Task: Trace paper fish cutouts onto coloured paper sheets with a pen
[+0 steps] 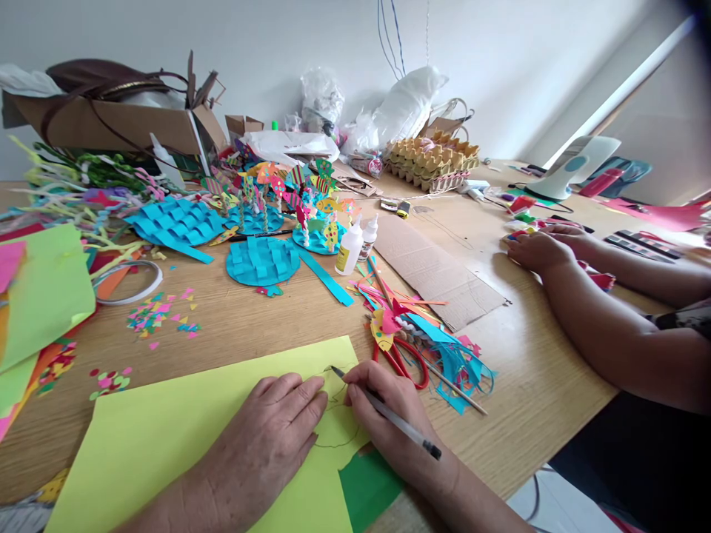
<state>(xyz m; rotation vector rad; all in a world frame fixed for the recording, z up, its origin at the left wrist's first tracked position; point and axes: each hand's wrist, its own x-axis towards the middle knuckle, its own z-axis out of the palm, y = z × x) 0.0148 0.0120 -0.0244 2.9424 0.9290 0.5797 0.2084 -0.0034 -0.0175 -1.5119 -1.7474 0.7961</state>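
My right hand grips a clear-barrelled pen, whose tip rests on a large yellow paper sheet near its upper right corner. Thin drawn outlines show on the sheet between my hands, partly covered by my fingers. My left hand lies flat on the yellow sheet, fingers stretched out, beside the drawing. A piece of green paper sticks out from under the sheet, below my right hand. Just beyond the pen lie red-handled scissors, their blades hidden under a yellow paper fish and paper scraps.
Two glue bottles stand past the scissors, beside woven blue paper discs. A cardboard strip lies right of them. Tape roll and confetti are at left. Another person's hands work at right; egg trays stand behind.
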